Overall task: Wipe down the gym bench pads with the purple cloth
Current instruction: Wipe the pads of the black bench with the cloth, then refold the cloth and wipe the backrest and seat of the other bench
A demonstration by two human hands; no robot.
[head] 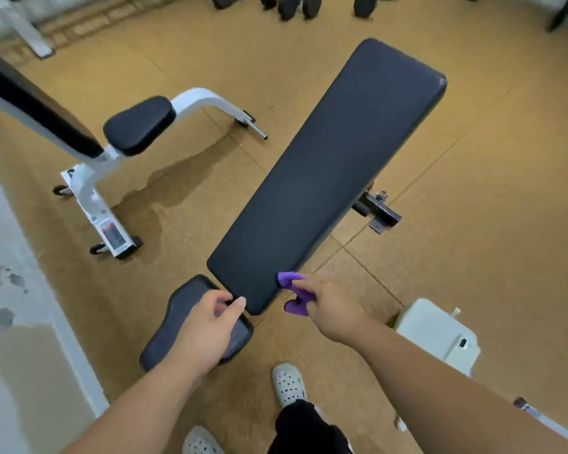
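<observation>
Right hand (328,309) grips purple cloth (294,293), bunched against the near right corner of long back pad (325,172). Left hand (207,329) on seat pad (177,309), fingers curled over its far edge.

the long dark back pad (328,172) stretches away, the small seat pad (184,309) just beside its near end; the crumpled purple cloth (291,281) touches its near right corner.

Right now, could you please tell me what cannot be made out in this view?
Head view:
Purple cloth: mostly bunched inside the right hand.
Seat pad: partly covered by the left hand; grip or rest unclear.
Frame under the back pad: mostly hidden by the pad.
Dumbbells: cut off by the top edge.
</observation>
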